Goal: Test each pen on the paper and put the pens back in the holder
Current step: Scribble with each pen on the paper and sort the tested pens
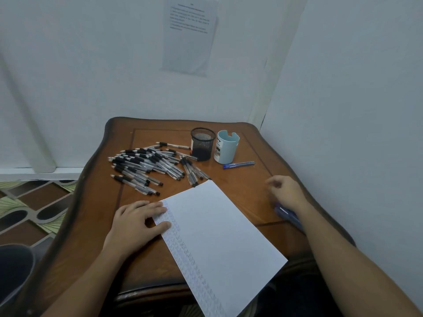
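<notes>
A white sheet of paper (219, 239) lies slanted on the wooden table (247, 186), with rows of small pen marks along its left edge. My left hand (137, 223) rests flat on the paper's upper left corner, fingers straight. A heap of several clear pens with black grips (148, 165) lies behind it. At the back stand a black mesh holder (202, 144) and a pale blue cup holder (226, 146). One blue pen (239, 165) lies in front of the cup. My right hand (285, 193) hovers blurred over several blue pens (289, 217) at the table's right edge, fingers loosely curled.
White walls close in behind and on the right of the table. A printed sheet (190, 35) hangs on the back wall. Patterned floor (34, 207) shows to the left, below the table's curved edge.
</notes>
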